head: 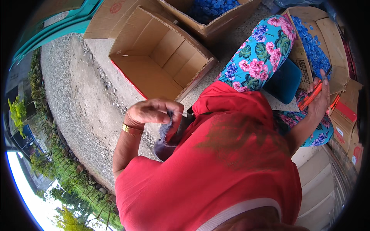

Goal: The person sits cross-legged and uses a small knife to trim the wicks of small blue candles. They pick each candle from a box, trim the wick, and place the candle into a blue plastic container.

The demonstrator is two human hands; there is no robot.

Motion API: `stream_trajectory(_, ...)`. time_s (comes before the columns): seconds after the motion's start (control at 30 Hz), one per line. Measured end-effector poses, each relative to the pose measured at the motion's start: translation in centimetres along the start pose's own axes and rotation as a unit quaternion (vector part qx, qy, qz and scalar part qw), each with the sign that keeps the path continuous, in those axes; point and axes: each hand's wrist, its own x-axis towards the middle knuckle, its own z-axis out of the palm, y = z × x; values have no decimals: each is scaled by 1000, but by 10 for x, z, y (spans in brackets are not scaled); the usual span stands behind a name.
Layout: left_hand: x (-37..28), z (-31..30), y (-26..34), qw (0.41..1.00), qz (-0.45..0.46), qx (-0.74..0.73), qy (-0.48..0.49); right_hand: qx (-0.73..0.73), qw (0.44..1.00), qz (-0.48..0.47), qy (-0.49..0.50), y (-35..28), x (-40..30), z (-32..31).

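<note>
In my right hand (318, 96) is an orange cutter knife (310, 95), its blade end pointing up past the fingertips. This hand is above my floral trouser leg (315, 135), in front of a cardboard box (332, 31) of small blue plastic pieces (312, 43). My left hand (156, 111), with a gold-coloured band at the wrist, pinches a frayed grey cloth (164, 131) beside my red shirt. Part of the cloth is hidden by the fingers and shirt. Just beyond that hand lies an open cardboard box (144, 70) with a bare inside.
Another cardboard box (214, 31) at the top holds blue plastic pieces (214, 7). A dark teal plastic container (284, 82) is between my legs. Flattened cardboard (344, 115) lies at the right. Gravel ground (83, 101) and plants (63, 167) lie to the left.
</note>
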Motion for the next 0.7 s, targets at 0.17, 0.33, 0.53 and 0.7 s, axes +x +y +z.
stream_trajectory(0.17,85,43,118,928,355,42,-100,64,997,-13,-42,15,3,-31)
stream_trajectory(0.33,192,67,161,935,210,-92,-271,108,993,-47,17,15,-8,-55)
stream_trajectory(0.53,290,55,167,943,228,215,-116,114,989,-68,72,14,-19,-62)
stream_trajectory(0.7,296,27,156,869,273,412,31,114,987,-61,97,18,-25,-64)
